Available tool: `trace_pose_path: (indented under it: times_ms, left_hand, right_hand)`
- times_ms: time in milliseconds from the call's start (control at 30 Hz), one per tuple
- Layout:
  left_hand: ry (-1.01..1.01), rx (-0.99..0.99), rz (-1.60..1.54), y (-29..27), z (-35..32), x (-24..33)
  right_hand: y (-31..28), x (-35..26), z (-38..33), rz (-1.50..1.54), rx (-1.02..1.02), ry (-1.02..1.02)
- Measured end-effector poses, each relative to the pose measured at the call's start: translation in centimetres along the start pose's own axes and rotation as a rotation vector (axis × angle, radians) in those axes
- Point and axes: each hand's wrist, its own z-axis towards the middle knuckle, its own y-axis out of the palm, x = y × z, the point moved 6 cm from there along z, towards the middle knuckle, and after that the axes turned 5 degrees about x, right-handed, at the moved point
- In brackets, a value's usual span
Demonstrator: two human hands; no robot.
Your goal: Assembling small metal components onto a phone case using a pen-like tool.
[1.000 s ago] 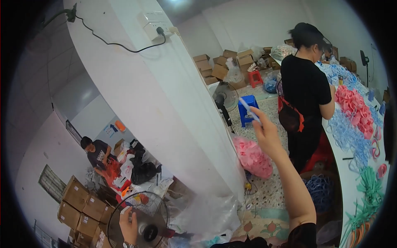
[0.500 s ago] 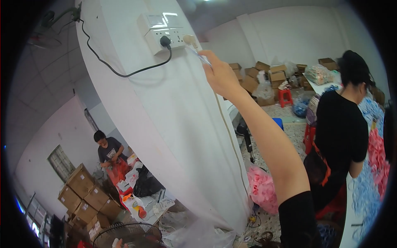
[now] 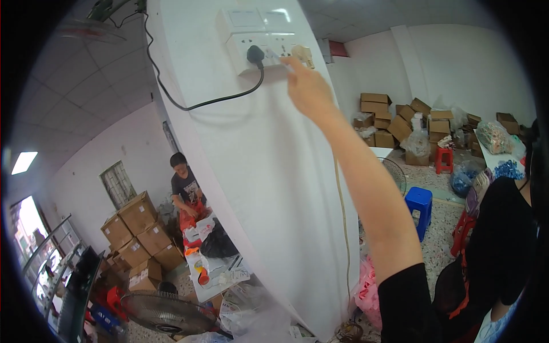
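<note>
**Whitish strip in fingers, up at the socket panel**

Right hand: thumb and forefinger appear to pinch the slim strip; its free end points about 10 o'clock, in front of the outlets. Contact with the panel: can't tell.

Status: reach made, strip at the panel, not let go. Left open: whatever the strip is there for; no result visible.

Already seated: black plug at 10 o'clock from the hand, beige plug at 12, right beside the fingers.

Further out: blue stool at 5, fan at 7, stacked cartons at 8. Left hand out of frame.
</note>
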Motion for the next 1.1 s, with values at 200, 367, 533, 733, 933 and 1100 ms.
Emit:
trace_pose_path:
  times_ms: [200, 367, 533, 733, 933, 1100]
  left_hand:
    - [0.045, 0.182, 0.198, -1.5, -3.6, -7.4]
    - [-0.102, 0.138, 0.270, -5.8, -4.0, -4.1]
    - [-0.453, 0.146, 0.392, -11.5, -10.0, -13.6]
    - [-0.739, 0.125, 0.364, -16.4, -18.4, -24.9]
    - [-0.951, 0.122, 0.292, -20.4, -26.1, -30.0]
    - [-1.151, 0.187, 0.318, -24.7, -32.0, -33.2]
  right_hand:
    - [-4.6, 5.3, -5.7, 0.371, 0.186, -0.142]
    - [-13.4, 20.5, -27.3, 0.396, 0.175, 0.383]
    - [-12.1, 8.0, -56.7, -0.061, 0.063, 0.792]
    - [2.2, -14.8, -72.0, 0.537, -0.940, 0.803]
    - [14.2, -35.9, -69.7, 0.864, -1.144, 0.612]
    - [18.9, -48.3, -77.8, 0.940, -1.308, 0.454]
